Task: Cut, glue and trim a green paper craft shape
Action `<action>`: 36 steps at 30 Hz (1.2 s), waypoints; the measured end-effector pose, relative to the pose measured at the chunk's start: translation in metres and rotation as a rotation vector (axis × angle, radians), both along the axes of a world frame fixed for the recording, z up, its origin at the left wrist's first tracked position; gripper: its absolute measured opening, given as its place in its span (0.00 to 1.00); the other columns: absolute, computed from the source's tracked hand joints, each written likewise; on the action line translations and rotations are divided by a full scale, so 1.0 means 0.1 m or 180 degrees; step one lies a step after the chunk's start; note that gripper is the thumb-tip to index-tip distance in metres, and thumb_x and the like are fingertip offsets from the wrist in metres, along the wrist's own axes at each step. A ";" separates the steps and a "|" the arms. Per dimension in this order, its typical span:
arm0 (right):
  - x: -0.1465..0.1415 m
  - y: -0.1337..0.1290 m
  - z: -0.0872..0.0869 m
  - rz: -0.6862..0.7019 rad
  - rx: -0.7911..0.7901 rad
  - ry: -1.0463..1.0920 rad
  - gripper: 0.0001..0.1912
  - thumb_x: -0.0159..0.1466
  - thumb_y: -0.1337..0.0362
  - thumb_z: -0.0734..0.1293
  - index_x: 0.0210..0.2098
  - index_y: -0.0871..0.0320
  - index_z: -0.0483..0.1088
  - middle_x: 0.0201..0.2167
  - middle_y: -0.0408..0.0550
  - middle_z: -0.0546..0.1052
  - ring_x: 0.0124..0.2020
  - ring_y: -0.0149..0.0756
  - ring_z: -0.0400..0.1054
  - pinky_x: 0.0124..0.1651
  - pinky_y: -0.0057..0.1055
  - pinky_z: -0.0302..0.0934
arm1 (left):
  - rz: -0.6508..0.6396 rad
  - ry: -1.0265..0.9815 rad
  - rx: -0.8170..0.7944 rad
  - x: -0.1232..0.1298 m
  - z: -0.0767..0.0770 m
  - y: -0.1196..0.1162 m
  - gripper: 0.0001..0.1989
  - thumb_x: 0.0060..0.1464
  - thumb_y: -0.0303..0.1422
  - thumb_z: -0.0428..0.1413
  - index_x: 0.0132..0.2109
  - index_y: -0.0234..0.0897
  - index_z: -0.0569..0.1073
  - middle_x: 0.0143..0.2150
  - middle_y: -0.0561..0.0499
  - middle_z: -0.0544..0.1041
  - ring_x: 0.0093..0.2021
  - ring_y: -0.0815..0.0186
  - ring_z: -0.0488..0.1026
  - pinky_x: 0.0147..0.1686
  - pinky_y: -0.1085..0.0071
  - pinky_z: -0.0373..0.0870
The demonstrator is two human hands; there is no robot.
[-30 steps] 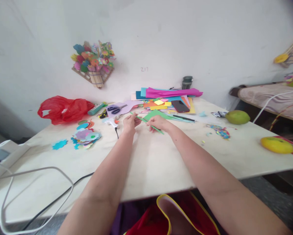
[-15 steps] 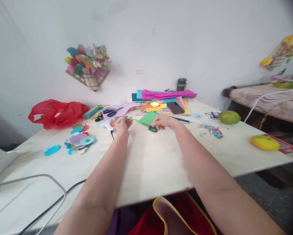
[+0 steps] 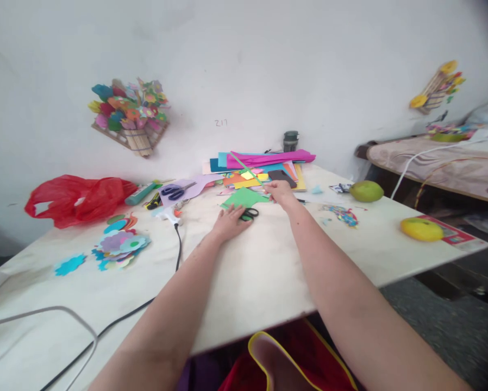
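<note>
My right hand point(image 3: 279, 193) pinches the lower end of a thin green strip point(image 3: 246, 167), which slants up to the left over the stacked sheets. My left hand point(image 3: 231, 221) lies palm down on the table with its fingers spread, touching the edge of a green paper sheet point(image 3: 244, 200). Beside its fingertips rest the dark scissor handles point(image 3: 250, 213); the blades cannot be made out. Nothing shows in my left hand.
Cut paper flowers point(image 3: 119, 244) and a red plastic bag point(image 3: 81, 198) lie at the left. A glue gun point(image 3: 168, 215) trails a black cord. Behind are coloured sheets point(image 3: 268, 159) and a phone point(image 3: 282, 177). A green mango point(image 3: 367, 190) and a yellow one point(image 3: 421, 229) sit right.
The scissors have left my right hand and rest on the table. The green strip has passed from my left hand to my right, raised. My left hand has moved right and flattened down.
</note>
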State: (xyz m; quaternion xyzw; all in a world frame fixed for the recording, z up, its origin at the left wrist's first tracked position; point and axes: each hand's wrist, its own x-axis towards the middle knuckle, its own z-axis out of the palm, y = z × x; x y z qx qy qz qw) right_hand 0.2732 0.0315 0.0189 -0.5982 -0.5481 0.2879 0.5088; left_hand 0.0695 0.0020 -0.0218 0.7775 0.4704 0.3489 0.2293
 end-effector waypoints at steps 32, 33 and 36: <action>-0.10 -0.08 -0.07 -0.0239 0.0036 -0.2777 0.16 0.61 0.65 0.59 0.45 0.53 0.73 0.47 0.50 0.74 0.48 0.43 0.66 0.46 0.34 0.60 | 0.1025 0.0481 0.0893 -0.16 0.12 0.01 0.13 0.48 0.45 0.56 0.26 0.42 0.75 0.26 0.48 0.72 0.33 0.62 0.70 0.34 0.72 0.59; -0.16 -0.11 -0.06 -0.0059 0.0115 -0.2758 0.16 0.61 0.65 0.58 0.44 0.52 0.73 0.47 0.48 0.74 0.49 0.41 0.66 0.46 0.33 0.59 | 0.1108 0.0331 0.0897 -0.16 0.12 0.02 0.13 0.48 0.44 0.56 0.25 0.41 0.74 0.25 0.49 0.72 0.32 0.62 0.70 0.33 0.72 0.58; -0.30 -0.19 -0.03 0.0499 0.0308 -0.2820 0.16 0.60 0.67 0.58 0.43 0.52 0.74 0.47 0.45 0.75 0.49 0.39 0.66 0.46 0.30 0.59 | 0.1439 -0.0239 0.0916 -0.17 0.17 0.03 0.12 0.49 0.42 0.55 0.24 0.41 0.70 0.21 0.51 0.69 0.30 0.62 0.69 0.32 0.72 0.57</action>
